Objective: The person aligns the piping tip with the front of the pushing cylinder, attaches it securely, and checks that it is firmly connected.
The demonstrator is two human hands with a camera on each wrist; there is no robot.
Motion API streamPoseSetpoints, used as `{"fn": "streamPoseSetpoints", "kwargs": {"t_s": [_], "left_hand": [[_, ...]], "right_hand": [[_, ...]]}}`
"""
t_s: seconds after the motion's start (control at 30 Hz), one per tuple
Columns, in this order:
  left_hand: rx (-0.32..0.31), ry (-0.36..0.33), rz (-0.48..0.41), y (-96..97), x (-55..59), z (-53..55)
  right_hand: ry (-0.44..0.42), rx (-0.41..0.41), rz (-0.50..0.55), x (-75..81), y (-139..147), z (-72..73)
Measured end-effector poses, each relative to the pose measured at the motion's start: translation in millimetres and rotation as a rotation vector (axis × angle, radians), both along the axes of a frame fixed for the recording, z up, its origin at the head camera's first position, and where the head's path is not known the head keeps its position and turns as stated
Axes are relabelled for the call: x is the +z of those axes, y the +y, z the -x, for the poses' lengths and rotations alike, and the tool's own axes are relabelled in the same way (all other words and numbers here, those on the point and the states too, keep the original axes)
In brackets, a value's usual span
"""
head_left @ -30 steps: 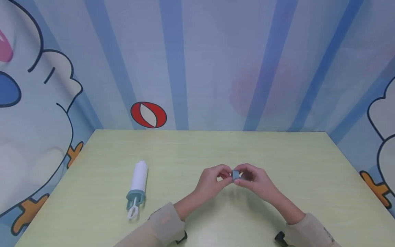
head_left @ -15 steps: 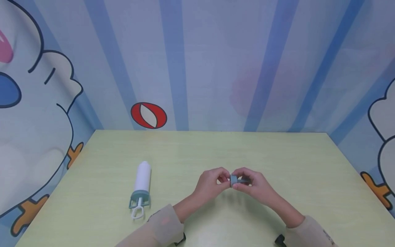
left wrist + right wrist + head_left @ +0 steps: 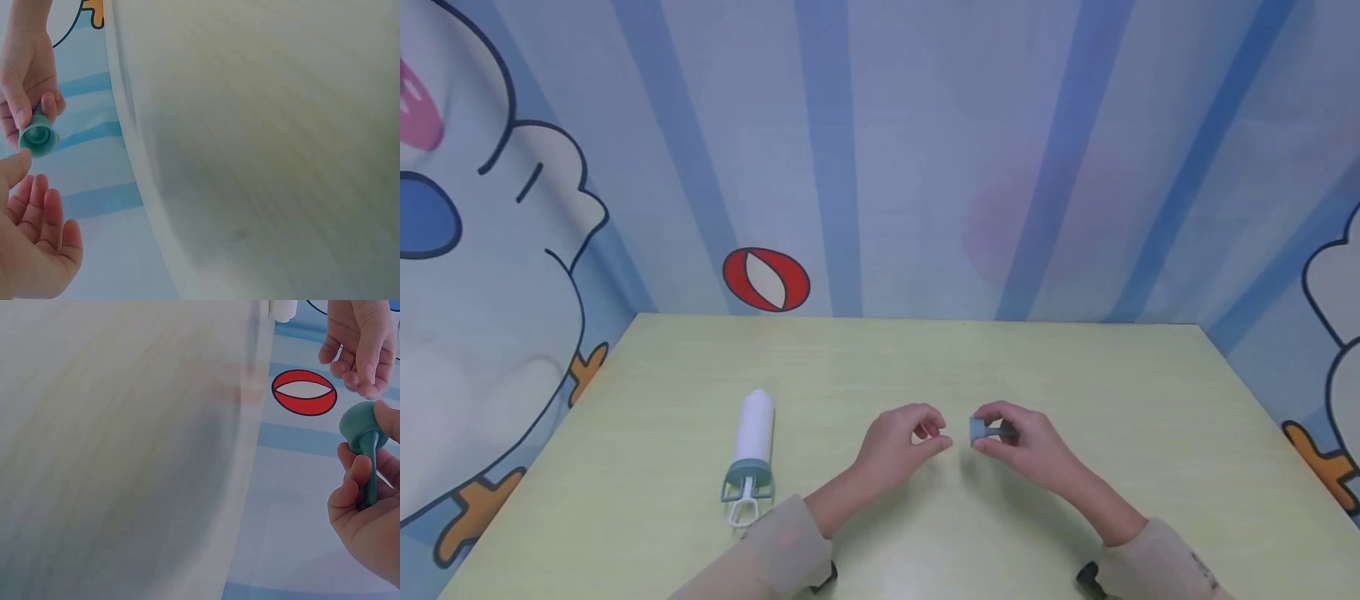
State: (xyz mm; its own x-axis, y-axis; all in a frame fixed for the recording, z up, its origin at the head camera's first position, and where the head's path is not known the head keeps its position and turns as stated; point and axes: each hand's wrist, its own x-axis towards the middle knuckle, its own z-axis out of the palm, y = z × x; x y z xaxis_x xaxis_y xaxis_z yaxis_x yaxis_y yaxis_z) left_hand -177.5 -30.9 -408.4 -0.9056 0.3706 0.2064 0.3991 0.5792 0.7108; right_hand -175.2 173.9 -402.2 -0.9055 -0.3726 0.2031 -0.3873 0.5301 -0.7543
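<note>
My right hand (image 3: 1030, 446) pinches a small teal cup-shaped piece (image 3: 978, 430) with a thin stem, raised over the table. In the right wrist view the stem (image 3: 370, 469) runs back from the round cup towards the palm, between curled fingers. The left wrist view looks into the cup's round mouth (image 3: 37, 136), where an inner ring shows. My left hand (image 3: 891, 446) is just left of the cup and apart from it, fingers loosely bent and holding nothing. A toy syringe (image 3: 753, 433), white-barrelled with a teal collar and a white loop handle, lies on the table to the left.
The pale yellow-green table (image 3: 850, 358) meets a blue striped backdrop (image 3: 910, 167) at its far edge. Cartoon-printed panels (image 3: 497, 333) stand along both sides. The left sleeve (image 3: 775, 550) is close to the syringe's handle.
My left hand has let go of the teal piece and drawn away leftwards; the right still holds it. The syringe has rolled slightly right, its loop handle turning face up.
</note>
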Motion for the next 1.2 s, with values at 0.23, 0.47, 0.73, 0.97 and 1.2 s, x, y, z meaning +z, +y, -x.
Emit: {"fn": "streamPoseSetpoints", "kwargs": {"t_s": [0.23, 0.47, 0.73, 0.97, 1.2], "left_hand": [[0.019, -0.002, 0.042, -21.6, 4.4, -2.1], [0.037, -0.045, 0.067, -48.5, 3.6, -4.4], [0.12, -0.079, 0.131, -79.8, 9.6, -7.8], [0.217, 0.004, 0.254, -116.0, 14.1, 0.9], [0.262, 0.01, 0.395, -147.5, 16.2, 8.5]], "right_hand": [[-0.017, -0.011, -0.023, -2.3, 1.7, 1.9], [-0.015, -0.016, -0.04, -4.8, 4.5, 2.0], [-0.021, -0.016, -0.056, -6.5, 5.3, 1.1], [-0.03, -0.003, -0.056, -7.7, 5.3, 1.7], [-0.036, -0.002, -0.066, -5.9, 6.6, 1.9]]}}
